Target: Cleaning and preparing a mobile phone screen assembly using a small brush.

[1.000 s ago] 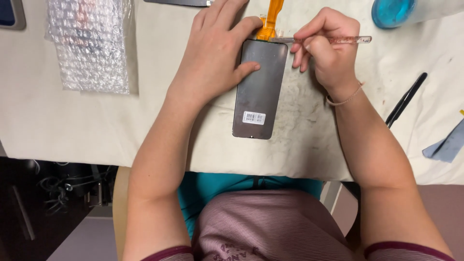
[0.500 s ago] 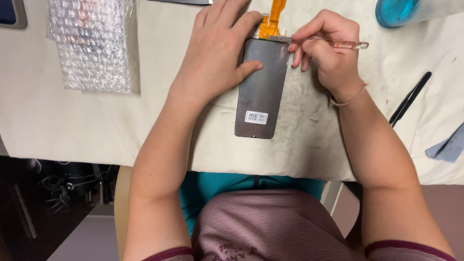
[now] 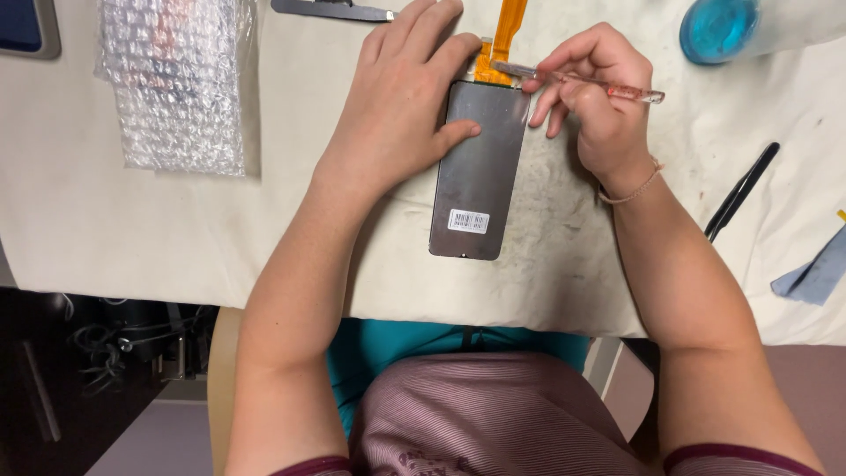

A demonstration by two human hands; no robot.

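A grey rectangular phone screen panel (image 3: pixel 480 172) lies face down on the white cloth-covered table (image 3: pixel 176 229), with an orange flex ribbon (image 3: pixel 507 31) running from its top edge. My left hand (image 3: pixel 401 97) presses flat on the panel's upper left, thumb on its surface. My right hand (image 3: pixel 590 97) pinches a thin clear pink-tinted tool (image 3: pixel 582 81), its metal tip touching the ribbon's base at the panel's top edge.
A bubble-wrap pouch (image 3: pixel 176 84) lies at the left. A blue round container (image 3: pixel 718 26) stands at the top right. Black tweezers (image 3: pixel 742 189) and a blue-grey scrap (image 3: pixel 815 273) lie at the right. A dark flat tool (image 3: pixel 335 11) is at the top edge.
The tool tip has shifted slightly left along the panel's top edge toward the ribbon. My left hand stays pressed on the panel.
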